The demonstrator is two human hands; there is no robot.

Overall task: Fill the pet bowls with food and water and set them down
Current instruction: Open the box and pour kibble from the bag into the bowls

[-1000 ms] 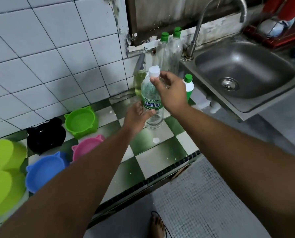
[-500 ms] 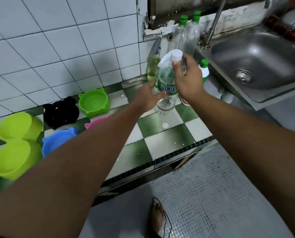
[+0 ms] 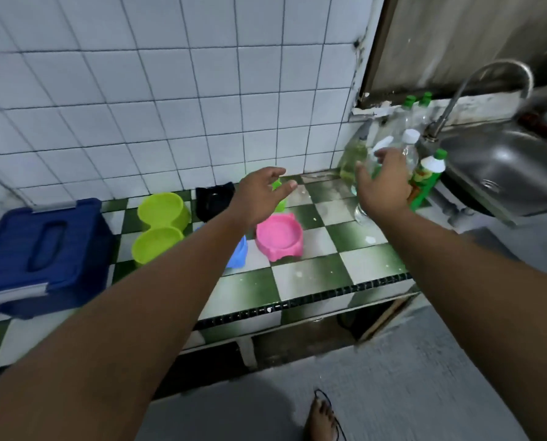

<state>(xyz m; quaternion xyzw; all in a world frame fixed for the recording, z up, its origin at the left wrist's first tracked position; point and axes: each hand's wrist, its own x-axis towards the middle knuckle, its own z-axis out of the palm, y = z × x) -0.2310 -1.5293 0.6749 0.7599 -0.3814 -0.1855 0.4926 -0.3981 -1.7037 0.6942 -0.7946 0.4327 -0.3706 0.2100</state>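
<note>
At the far left of the green-and-white checkered counter sits a blue lidded bin with a recessed handle. Just to its right stands a lime green double bowl, and behind that, near the white tiled wall, a black bowl. A blue bowl shows partly under the left forearm, with a pink bowl just beside it. The left hand hovers above these bowls, fingers spread and holding nothing; a sliver of a green bowl peeks from behind it. Further right, the right hand is against a clear water bottle with a white cap, standing on the counter; blur keeps me from telling whether the fingers clasp it. Green-capped bottles stand behind and beside it. At the far right lies the steel sink under its curved tap.
</note>
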